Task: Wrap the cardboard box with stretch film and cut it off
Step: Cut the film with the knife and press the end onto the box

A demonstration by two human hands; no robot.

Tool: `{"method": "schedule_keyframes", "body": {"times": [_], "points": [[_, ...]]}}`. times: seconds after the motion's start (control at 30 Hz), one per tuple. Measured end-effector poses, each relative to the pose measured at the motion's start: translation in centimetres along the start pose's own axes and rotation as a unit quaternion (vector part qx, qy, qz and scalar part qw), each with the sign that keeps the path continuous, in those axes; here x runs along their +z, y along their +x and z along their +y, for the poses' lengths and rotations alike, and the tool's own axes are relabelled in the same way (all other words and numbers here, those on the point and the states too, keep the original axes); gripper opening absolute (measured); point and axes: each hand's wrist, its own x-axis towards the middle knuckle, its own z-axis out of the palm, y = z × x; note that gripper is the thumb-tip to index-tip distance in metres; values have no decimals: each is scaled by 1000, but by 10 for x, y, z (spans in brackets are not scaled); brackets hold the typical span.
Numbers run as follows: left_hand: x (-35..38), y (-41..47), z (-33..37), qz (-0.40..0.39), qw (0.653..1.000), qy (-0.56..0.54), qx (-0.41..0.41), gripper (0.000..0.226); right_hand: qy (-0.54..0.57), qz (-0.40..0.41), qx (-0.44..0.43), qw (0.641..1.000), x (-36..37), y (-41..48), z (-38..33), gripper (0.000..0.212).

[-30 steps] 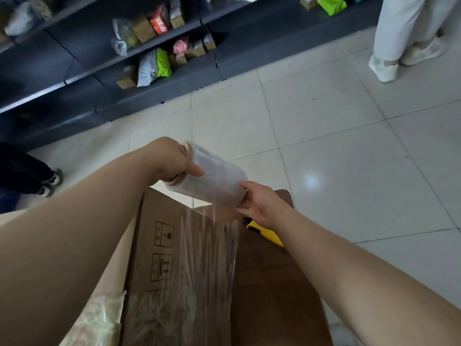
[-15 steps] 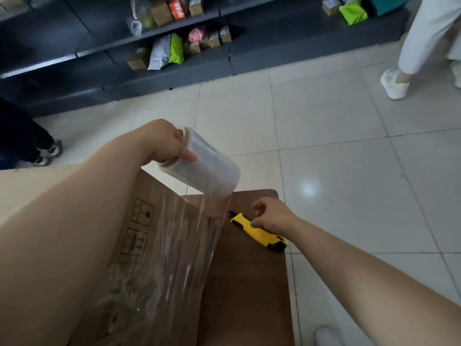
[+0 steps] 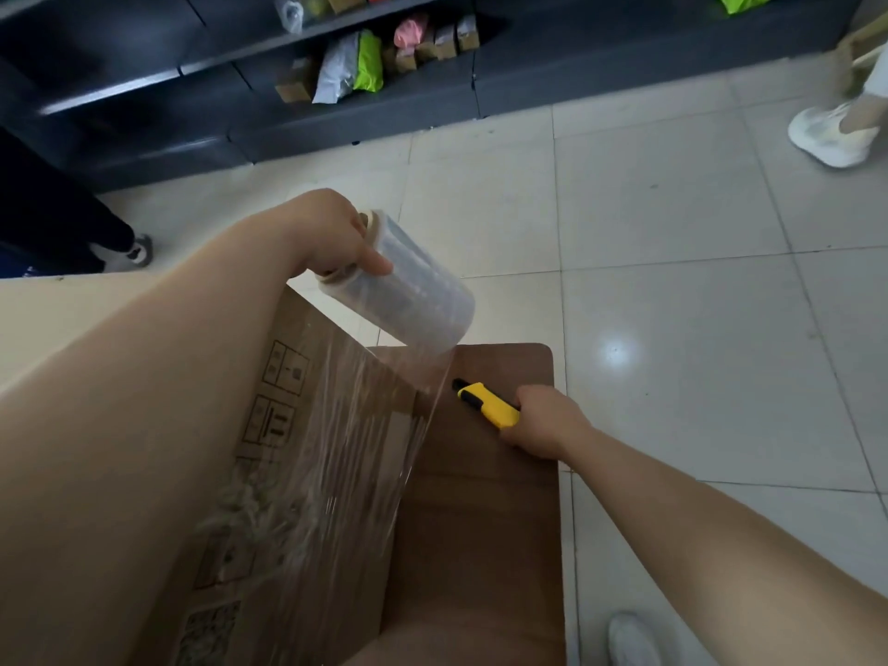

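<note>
My left hand [image 3: 331, 235] grips one end of the clear stretch film roll [image 3: 408, 293] and holds it raised and tilted above the cardboard box [image 3: 283, 391]. A sheet of film [image 3: 355, 454] runs from the roll down onto the box's printed face. A brown wooden table [image 3: 480, 521] carries the box. On that table, my right hand [image 3: 543, 425] is closed around the rear of a yellow and black utility knife [image 3: 485, 401], whose tip points toward the hanging film's edge.
Dark shelving [image 3: 336, 103] with bags and small boxes lines the far wall. One person's white shoe [image 3: 831, 137] is at the top right and another person's dark trouser leg and shoe [image 3: 96, 233] at the left. My own white shoe [image 3: 629, 636] shows on the tiled floor.
My right hand left the roll, dropped to the table and closed on the yellow knife. The left hand kept the roll raised, with the film still stretched to the box.
</note>
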Motion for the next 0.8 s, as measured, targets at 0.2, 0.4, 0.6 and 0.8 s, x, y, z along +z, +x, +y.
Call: {"method": "schedule_keyframes", "body": {"times": [0.2,0.4,0.6,0.8], "points": [[1,1,0,4,1000,18,-2,55,243,-63,60,966,-20,-13,18,16],[1,1,-1,6,1000,29,0,56,572,-69,80,813,-38,-33,15,22],[1,3,-3,1,999,36,3,55,578,-97,39,810,-51,-44,12,19],[2,4,-2,2,999,34,2,54,523,-62,6,850,-55,-50,13,9]]}}
